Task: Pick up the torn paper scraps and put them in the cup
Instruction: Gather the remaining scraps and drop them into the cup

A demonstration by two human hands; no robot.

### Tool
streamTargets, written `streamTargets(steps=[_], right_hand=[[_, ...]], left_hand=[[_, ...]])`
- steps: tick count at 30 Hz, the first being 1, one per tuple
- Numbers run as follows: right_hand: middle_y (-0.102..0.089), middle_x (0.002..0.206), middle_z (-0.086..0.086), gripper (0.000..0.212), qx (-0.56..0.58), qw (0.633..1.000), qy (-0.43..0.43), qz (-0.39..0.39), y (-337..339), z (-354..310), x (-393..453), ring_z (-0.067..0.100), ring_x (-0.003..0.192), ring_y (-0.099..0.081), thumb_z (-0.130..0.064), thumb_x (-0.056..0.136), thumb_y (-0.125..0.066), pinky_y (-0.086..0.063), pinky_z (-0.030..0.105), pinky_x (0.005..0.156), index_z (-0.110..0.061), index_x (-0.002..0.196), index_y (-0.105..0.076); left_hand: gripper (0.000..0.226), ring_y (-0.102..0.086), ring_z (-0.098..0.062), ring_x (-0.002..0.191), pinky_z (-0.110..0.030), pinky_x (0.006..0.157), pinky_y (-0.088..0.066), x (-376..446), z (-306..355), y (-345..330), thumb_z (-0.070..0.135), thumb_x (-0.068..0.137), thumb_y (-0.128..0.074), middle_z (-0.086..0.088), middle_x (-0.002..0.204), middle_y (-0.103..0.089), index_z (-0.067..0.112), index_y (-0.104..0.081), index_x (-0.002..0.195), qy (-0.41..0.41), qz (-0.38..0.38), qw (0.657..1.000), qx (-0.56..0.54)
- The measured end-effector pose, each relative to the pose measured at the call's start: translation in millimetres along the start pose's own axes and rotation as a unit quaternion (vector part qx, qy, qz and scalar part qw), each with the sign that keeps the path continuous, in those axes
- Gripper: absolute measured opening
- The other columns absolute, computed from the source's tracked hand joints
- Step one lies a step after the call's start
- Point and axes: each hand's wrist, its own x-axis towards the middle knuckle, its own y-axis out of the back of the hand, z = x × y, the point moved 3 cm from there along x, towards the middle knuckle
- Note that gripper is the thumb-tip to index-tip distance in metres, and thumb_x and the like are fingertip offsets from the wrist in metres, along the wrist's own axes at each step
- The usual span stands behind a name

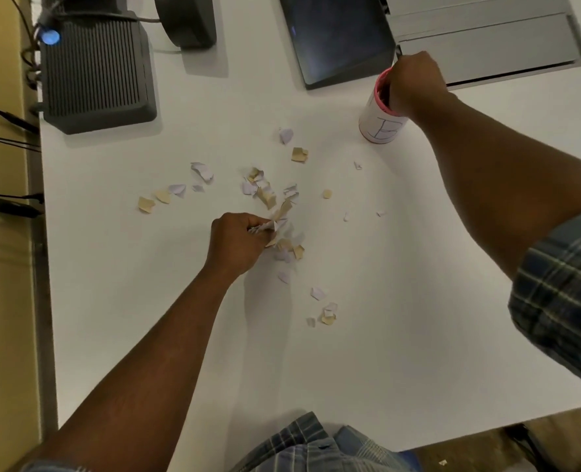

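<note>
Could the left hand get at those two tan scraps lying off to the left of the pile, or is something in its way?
Probably yes. The tan scraps lie on bare table just beyond the left hand, with nothing between. But that hand already grips a bunch of scraps, so it may have little room for more.

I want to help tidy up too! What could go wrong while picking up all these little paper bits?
The right hand reaches into the tall cup; a bump might tip it and spill what's inside. The left hand grips a bunch of scraps, so some may drop on the way over. The tiny white bits hardly show on the white table and could get missed.
</note>
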Motion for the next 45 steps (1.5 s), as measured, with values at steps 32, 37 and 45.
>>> streamTargets(steps=[32,37,45], right_hand=[[-0.073,0.102,0.006,0.025,0.4,0.889,-0.114,0.191,-32.9,32.1,-138.3,0.022,0.091,-0.066,-0.027,0.093,-0.053,-0.04,0.02,0.077,-0.013,0.102,-0.072],[-0.05,0.141,0.003,0.05,0.353,0.926,-0.045,0.125,-108.1,13.2,-188.3,0.022,0.129,-0.045,-0.049,0.094,-0.048,-0.036,0.034,0.105,-0.02,0.135,-0.05],[0.005,0.161,-0.003,0.085,0.191,0.981,0.022,0.039,-165.0,17.3,-216.9,0.013,0.148,0.005,-0.076,0.088,-0.015,-0.007,0.038,0.121,-0.024,0.152,0.008]], left_hand=[[0.011,-0.069,-0.008,0.067,-0.018,0.066,-0.055,53.2,150.0,-5.0,0.016,0.078,-0.074,-0.003,0.077,-0.073,0.012,-0.076,0.088,-0.125,-0.028,0.992,-0.014],[0.019,-0.06,-0.006,0.065,-0.007,0.055,-0.044,90.9,209.8,-39.3,0.024,0.081,-0.073,0.001,0.078,-0.068,0.011,-0.075,0.095,-0.21,-0.003,0.971,0.115],[0.022,-0.058,-0.023,0.075,-0.028,0.065,-0.039,137.0,268.1,-95.5,0.023,0.085,-0.068,-0.013,0.079,-0.063,0.001,-0.067,0.089,-0.346,-0.042,0.842,0.412]])
